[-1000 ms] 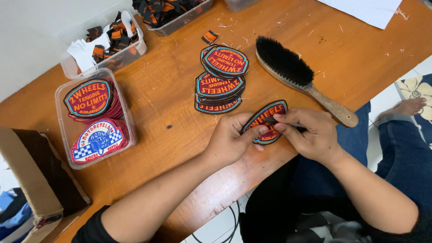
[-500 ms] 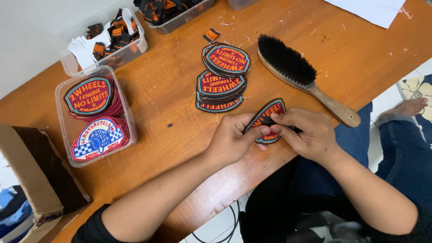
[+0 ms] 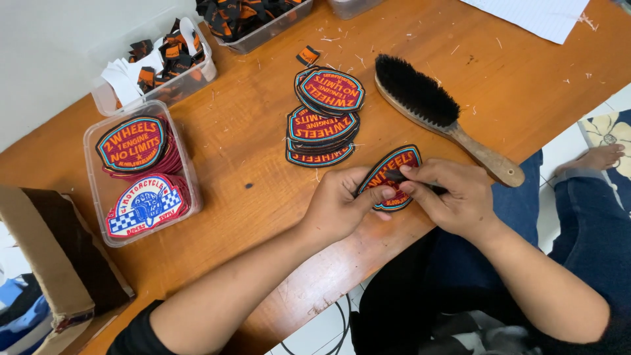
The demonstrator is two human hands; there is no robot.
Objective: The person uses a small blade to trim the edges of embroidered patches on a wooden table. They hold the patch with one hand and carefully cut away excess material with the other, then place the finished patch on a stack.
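Both hands pinch one embroidered patch at the near edge of the wooden table.

Left hand (image 3: 342, 200) grips the red, shield-shaped patch (image 3: 394, 167) by its lower edge, thumb on top, while the right hand (image 3: 453, 197) is closed on a small dark tool (image 3: 401, 176) pressed against the patch face; what kind of tool cannot be told. Just beyond lies a stack of matching patches (image 3: 322, 128), overlapping in a column. Right of the stack rests a black-bristled brush (image 3: 434, 108) with a wooden handle. Well to the left, a clear plastic tub (image 3: 187, 164) holds more patches, including a checkered one. Loose thread snippets dot the wooden table (image 3: 263, 158).
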